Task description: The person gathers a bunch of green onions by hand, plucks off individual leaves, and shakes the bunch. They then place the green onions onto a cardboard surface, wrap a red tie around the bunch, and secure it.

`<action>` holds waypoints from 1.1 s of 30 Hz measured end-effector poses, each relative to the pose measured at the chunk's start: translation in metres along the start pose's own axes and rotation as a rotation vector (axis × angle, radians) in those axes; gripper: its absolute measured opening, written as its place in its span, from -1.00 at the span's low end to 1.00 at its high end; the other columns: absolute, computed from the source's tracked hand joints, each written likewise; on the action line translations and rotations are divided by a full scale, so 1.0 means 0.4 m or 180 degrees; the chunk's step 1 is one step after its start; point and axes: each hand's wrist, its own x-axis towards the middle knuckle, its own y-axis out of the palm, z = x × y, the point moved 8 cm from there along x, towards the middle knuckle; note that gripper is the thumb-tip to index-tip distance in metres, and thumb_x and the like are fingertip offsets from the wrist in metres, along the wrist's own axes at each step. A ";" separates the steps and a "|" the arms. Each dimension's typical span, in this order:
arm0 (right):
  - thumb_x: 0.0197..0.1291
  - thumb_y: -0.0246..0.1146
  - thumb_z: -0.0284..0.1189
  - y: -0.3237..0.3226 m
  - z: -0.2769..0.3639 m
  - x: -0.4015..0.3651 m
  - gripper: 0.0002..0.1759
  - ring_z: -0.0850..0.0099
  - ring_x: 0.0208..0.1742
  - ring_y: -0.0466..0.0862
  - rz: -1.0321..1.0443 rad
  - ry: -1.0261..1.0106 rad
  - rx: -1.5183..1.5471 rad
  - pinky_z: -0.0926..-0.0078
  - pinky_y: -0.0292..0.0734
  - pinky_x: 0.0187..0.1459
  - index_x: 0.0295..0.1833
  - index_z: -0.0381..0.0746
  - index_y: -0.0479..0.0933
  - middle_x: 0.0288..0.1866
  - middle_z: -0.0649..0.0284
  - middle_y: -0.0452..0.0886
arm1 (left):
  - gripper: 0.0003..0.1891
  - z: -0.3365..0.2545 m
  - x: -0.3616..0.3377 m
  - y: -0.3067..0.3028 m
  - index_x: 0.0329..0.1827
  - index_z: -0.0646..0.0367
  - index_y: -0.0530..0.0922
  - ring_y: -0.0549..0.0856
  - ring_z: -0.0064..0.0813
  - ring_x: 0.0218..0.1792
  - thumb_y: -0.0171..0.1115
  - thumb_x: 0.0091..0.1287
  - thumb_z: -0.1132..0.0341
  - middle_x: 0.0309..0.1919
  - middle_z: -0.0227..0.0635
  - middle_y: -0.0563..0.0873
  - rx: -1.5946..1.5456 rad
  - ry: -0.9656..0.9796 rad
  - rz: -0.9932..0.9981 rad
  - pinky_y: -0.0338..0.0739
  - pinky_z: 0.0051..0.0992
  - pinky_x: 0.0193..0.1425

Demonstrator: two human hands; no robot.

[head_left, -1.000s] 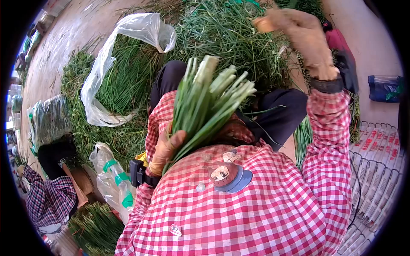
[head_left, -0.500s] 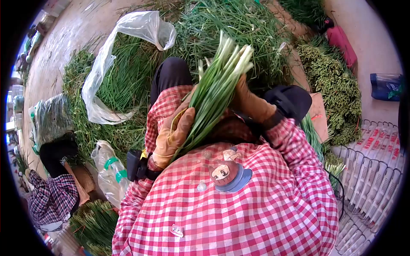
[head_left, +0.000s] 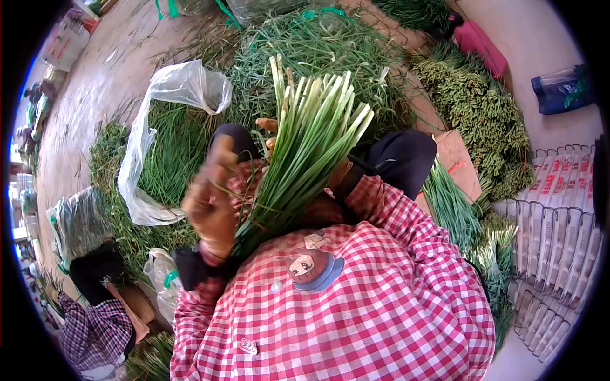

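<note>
A bunch of green stalks with white ends (head_left: 298,140) stands tilted in front of my chest, its white ends pointing up and away. My right hand is mostly hidden behind the bunch; orange-brown fingertips (head_left: 269,127) show at its left edge, wrapped round it from behind. My left hand (head_left: 213,197), in an orange-brown glove, is beside the bunch on the left, blurred by motion, so its fingers are hard to read. A thin strand shows near that hand.
Loose greens (head_left: 318,51) are heaped ahead, beside a clear plastic bag (head_left: 136,159). Bundled greens (head_left: 480,114) lie at the right, near a cardboard piece (head_left: 456,165) and wire racks (head_left: 553,247). Another person's checked sleeve (head_left: 95,330) is at lower left.
My left hand has come off the bunch and moved left. The bunch is more spread at its white ends, and my right hand has shifted behind it. The view has shifted.
</note>
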 end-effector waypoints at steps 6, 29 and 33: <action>0.34 0.06 -0.04 0.082 -0.014 0.003 -0.19 0.21 -0.07 0.64 -0.0111 -0.0096 -0.0134 0.29 0.59 -0.04 0.51 -0.26 -0.05 -0.06 0.03 0.61 | -0.79 0.176 0.161 -0.110 -0.13 0.25 0.69 0.64 -0.36 -0.09 0.29 0.28 0.31 -0.17 -0.23 0.72 0.1643 -0.0512 -0.0037 0.44 -0.50 0.10; 0.20 0.28 -0.25 0.532 0.200 -0.071 -0.75 0.57 -0.31 0.56 -0.1113 -0.1526 -0.7458 0.57 0.46 -0.21 -0.16 -0.20 0.64 -0.36 0.34 0.60 | -0.07 0.171 -0.223 0.071 0.37 0.32 0.21 0.60 0.00 0.09 0.49 -0.02 0.09 0.18 0.10 0.49 -0.2452 -0.3545 0.1766 0.51 -0.13 0.20; 0.05 0.29 -0.01 0.463 0.078 0.017 -0.62 0.32 -0.18 0.54 -0.0896 -0.0064 -1.0019 0.24 0.37 -0.04 -0.31 -0.13 0.60 -0.32 0.27 0.54 | -0.27 0.196 -0.222 0.062 0.30 0.24 0.33 0.64 -0.42 -0.03 0.48 0.07 0.30 0.04 -0.25 0.63 -0.2075 -0.3286 0.2034 0.55 -0.42 0.07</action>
